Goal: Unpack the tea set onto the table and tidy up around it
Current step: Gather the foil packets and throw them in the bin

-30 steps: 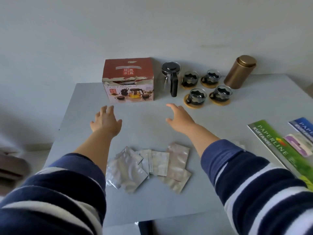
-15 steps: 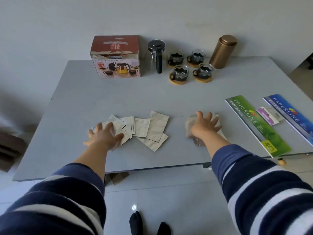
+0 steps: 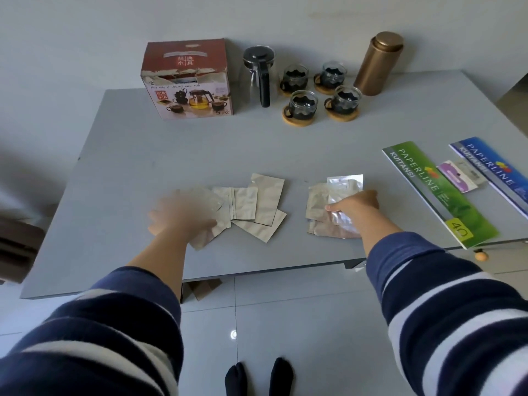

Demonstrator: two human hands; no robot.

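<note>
Foil sachets are what you are handling in the head view, and they sit well in front of the tea set box (image 3: 187,81), toward your edge of the grey tabletop (image 3: 120,155). Your right hand (image 3: 354,205) is pinched on the shiny top sachet of the right pile (image 3: 323,201); your left hand (image 3: 183,214) is blurred over the left spread of sachets (image 3: 257,204), so you cannot tell whether it grips anything. I judge the slick packets could fan out and slip off the near edge if you sweep them fast, since both piles lie far from the box and close to that edge. The unpacked set looks safe: the glass teapot (image 3: 258,74) stands just beside the box, the four cups on coasters (image 3: 320,92) beyond it, then the bronze canister (image 3: 378,62). Receipt books (image 3: 437,192) lie further out on that same side. Pale wall behind, glossy tile floor below.
</note>
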